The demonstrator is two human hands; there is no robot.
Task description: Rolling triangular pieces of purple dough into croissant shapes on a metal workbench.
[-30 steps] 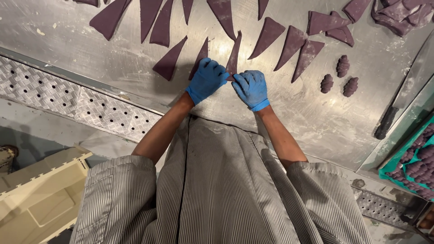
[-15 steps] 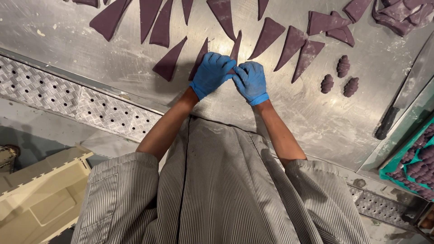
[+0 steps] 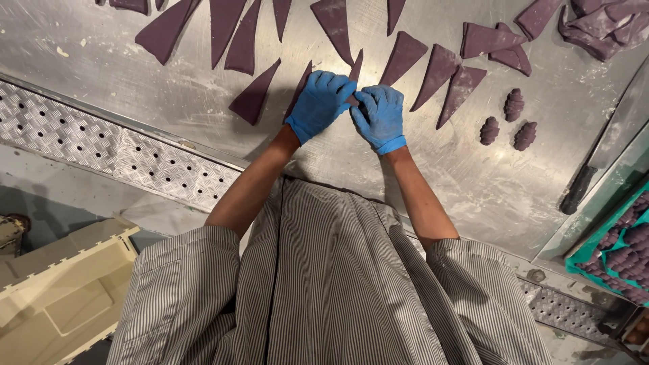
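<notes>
Both my hands wear blue gloves and meet over one purple dough triangle (image 3: 355, 66) on the steel table (image 3: 169, 88). My left hand (image 3: 319, 103) and my right hand (image 3: 380, 116) pinch the wide near end of this triangle between their fingertips. Only its narrow tip shows beyond the fingers. Other purple dough triangles lie flat in a row around it, such as one (image 3: 255, 94) to the left and one (image 3: 461, 91) to the right. Three rolled purple pieces (image 3: 514, 105) sit further right.
A knife with a dark handle (image 3: 578, 189) lies at the table's right edge. A green tray (image 3: 583, 260) with several rolled purple pieces is at the lower right. A perforated metal strip (image 3: 101, 149) runs along the near edge. A cream plastic crate (image 3: 61, 297) stands below left.
Both hands have shifted a little farther away from my body along the triangle, with the fingers curling more tightly over its wide end.
</notes>
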